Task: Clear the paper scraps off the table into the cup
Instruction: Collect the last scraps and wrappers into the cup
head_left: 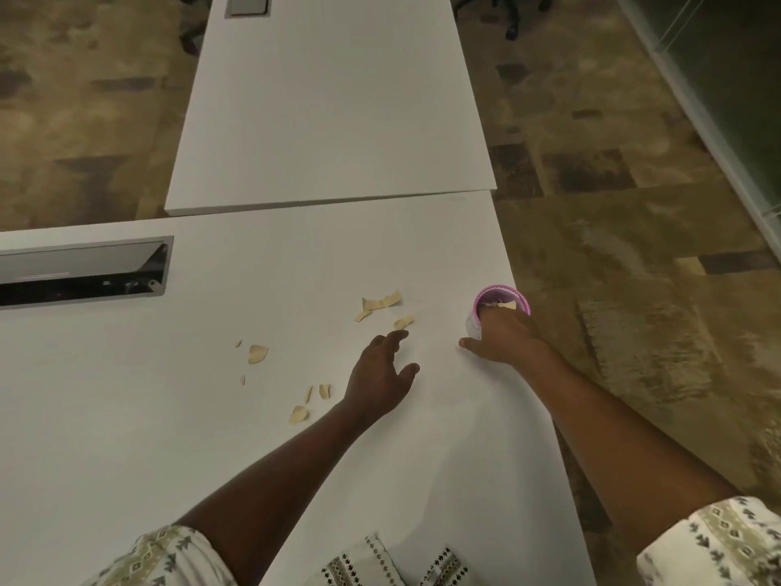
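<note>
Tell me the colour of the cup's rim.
Pink, on the cup, seen from the head view.

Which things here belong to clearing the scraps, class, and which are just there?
Belong: scraps on the table; cup, some scraps already inside; left hand reaching for scraps; right hand at the cup.

Just there: cable tray; far table; carpet.

A white table (211, 458) carries everything. Tan paper scraps (381, 303) lie loose on its top: a cluster toward 12 o'clock from the table's middle, a few small ones (257, 353) out toward 10 o'clock, and others (299, 414) nearer the centre. A pink-rimmed cup (498, 294) stands at the edge toward 2 o'clock, with scraps inside. A recessed metal cable box (84, 270) sits at 9 o'clock. A second white table (329, 120) butts against it at 12 o'clock.
</note>
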